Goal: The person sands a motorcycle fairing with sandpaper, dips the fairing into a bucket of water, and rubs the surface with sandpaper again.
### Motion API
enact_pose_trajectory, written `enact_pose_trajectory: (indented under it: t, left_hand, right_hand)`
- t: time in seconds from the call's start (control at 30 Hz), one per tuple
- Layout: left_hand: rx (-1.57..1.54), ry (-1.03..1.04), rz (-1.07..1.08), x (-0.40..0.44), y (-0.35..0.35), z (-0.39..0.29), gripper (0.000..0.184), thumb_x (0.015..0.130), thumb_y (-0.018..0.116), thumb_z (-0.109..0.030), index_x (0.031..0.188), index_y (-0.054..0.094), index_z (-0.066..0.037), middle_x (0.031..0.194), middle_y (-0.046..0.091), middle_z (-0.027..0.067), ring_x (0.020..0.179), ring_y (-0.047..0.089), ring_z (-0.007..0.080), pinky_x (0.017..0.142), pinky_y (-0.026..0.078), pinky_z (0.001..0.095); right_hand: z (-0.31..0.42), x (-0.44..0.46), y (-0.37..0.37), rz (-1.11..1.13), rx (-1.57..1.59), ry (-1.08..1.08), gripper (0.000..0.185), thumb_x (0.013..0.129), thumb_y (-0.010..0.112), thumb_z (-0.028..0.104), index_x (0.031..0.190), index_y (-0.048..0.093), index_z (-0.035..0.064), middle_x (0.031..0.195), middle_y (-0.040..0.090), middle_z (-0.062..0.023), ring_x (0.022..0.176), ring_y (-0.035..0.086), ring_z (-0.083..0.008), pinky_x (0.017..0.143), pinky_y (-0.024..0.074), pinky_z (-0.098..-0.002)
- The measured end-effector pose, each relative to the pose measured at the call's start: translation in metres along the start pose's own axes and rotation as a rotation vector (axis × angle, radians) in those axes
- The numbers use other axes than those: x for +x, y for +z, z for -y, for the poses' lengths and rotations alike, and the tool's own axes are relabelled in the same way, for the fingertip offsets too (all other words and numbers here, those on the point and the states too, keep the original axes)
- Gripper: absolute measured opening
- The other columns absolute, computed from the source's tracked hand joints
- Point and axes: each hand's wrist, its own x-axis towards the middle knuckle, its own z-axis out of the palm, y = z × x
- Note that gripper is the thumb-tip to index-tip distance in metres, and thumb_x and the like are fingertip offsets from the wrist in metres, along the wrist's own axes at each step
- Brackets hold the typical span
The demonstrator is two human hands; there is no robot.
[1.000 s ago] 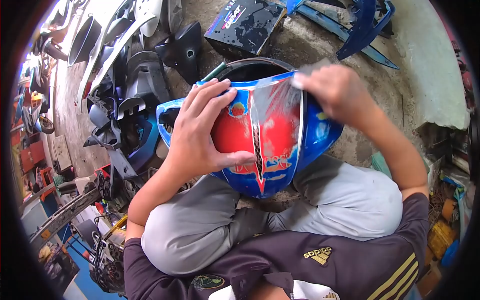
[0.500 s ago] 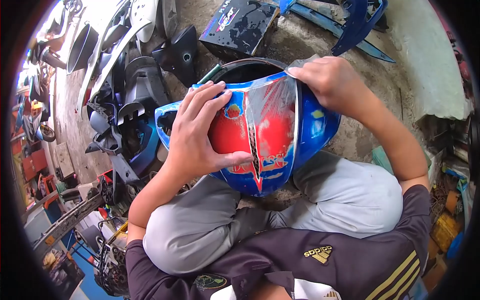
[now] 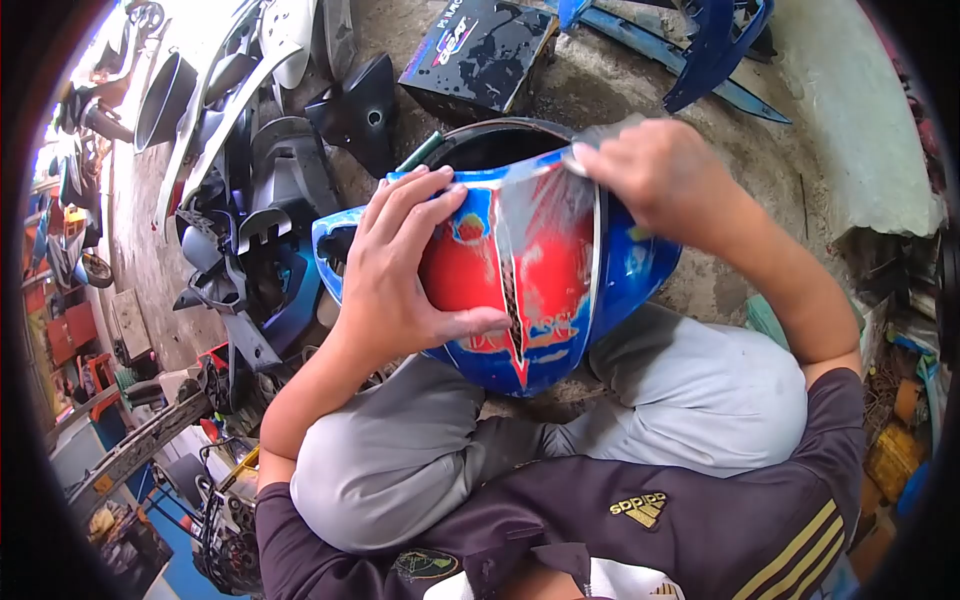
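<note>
A blue and red painted fairing panel (image 3: 555,270) rests across my crossed legs, with a grey scuffed patch on its upper middle. My left hand (image 3: 400,265) wraps over the panel's left part, fingertips at the top edge and thumb on the red area. My right hand (image 3: 650,175) is closed on a thin greyish sheet (image 3: 610,130), pressed to the panel's upper right edge; motion blurs both. Behind the panel's top edge lies a dark round basin (image 3: 505,140), with a green stick (image 3: 420,150) at its rim.
A black wet box (image 3: 478,55) stands beyond the basin. Blue plastic parts (image 3: 700,75) lie at the upper right. Several dark and white body panels (image 3: 285,180) are piled on the left. A pale slab (image 3: 860,130) is on the right, with clutter below it.
My right hand has made small moves along the panel's upper right edge with the sheet. My left hand keeps its place on the panel.
</note>
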Motion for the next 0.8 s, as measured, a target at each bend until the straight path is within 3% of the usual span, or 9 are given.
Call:
enact_pose_trajectory:
  t: [0.1,0.23,0.3,0.47,0.6,0.73,0.8]
  left_hand:
    - [0.008,-0.001,0.01,-0.003,0.0,0.0,0.108,0.061,0.097,-0.07,0.138,0.067,0.0,0.147,0.064,0.0221,0.142,0.058,0.044,0.122,0.043,0.0593]
    - [-0.001,0.0,0.007,-0.002,0.002,-0.001,0.11,0.06,0.097,-0.071,0.138,0.067,0.0,0.147,0.065,0.0214,0.142,0.058,0.0439,0.124,0.041,0.06]
    - [0.004,-0.003,0.012,-0.001,0.001,-0.002,0.11,0.06,0.097,-0.071,0.138,0.067,0.001,0.147,0.065,0.021,0.142,0.058,0.0438,0.124,0.041,0.0598]
    - [-0.017,-0.011,0.017,-0.002,0.004,0.004,0.116,0.059,0.097,-0.074,0.142,0.065,0.0,0.151,0.064,0.0219,0.145,0.056,0.0455,0.126,0.039,0.0587]
    - [-0.003,-0.018,0.021,0.001,-0.002,-0.004,0.106,0.062,0.097,-0.067,0.138,0.067,0.0,0.148,0.066,0.0186,0.143,0.057,0.0428,0.122,0.043,0.0575]
    - [-0.04,-0.01,0.001,0.004,0.002,0.001,0.109,0.061,0.097,-0.07,0.138,0.067,0.0,0.147,0.066,0.0195,0.143,0.058,0.0437,0.124,0.041,0.0576]
    - [-0.015,0.002,0.01,0.003,-0.001,-0.002,0.108,0.061,0.098,-0.069,0.138,0.067,0.001,0.147,0.067,0.02,0.142,0.058,0.0436,0.123,0.042,0.0573]
  right_hand:
    - [0.038,-0.004,-0.016,0.127,0.013,0.029,0.02,0.087,0.071,0.014,0.103,0.074,0.0021,0.08,0.07,-0.0089,0.078,0.074,-0.0267,0.073,0.0596,-0.0428]
    - [0.007,0.01,0.007,-0.051,0.033,0.019,0.01,0.094,0.068,0.013,0.098,0.072,0.0052,0.08,0.071,-0.007,0.074,0.075,-0.0273,0.068,0.059,-0.0433]
    - [0.031,0.003,-0.015,0.107,0.024,0.08,0.01,0.095,0.068,0.014,0.099,0.073,0.0053,0.082,0.073,-0.0084,0.075,0.075,-0.028,0.07,0.0596,-0.0439]
    - [0.01,0.011,0.009,0.034,-0.069,0.079,0.01,0.093,0.069,0.016,0.093,0.071,0.0062,0.079,0.073,-0.0084,0.077,0.077,-0.0265,0.069,0.0608,-0.0413]
    - [0.049,0.003,-0.027,0.192,-0.046,0.063,0.012,0.093,0.066,0.017,0.095,0.072,0.0061,0.081,0.075,-0.0111,0.076,0.077,-0.0287,0.069,0.0611,-0.0426]
    - [0.014,0.009,0.003,0.089,-0.118,0.127,0.011,0.09,0.068,0.016,0.095,0.072,0.0074,0.079,0.073,-0.009,0.074,0.077,-0.0252,0.067,0.06,-0.0416]
    - [0.04,0.001,-0.02,0.186,-0.121,0.05,0.012,0.09,0.068,0.018,0.096,0.072,0.008,0.081,0.074,-0.0081,0.075,0.077,-0.024,0.067,0.0597,-0.041]
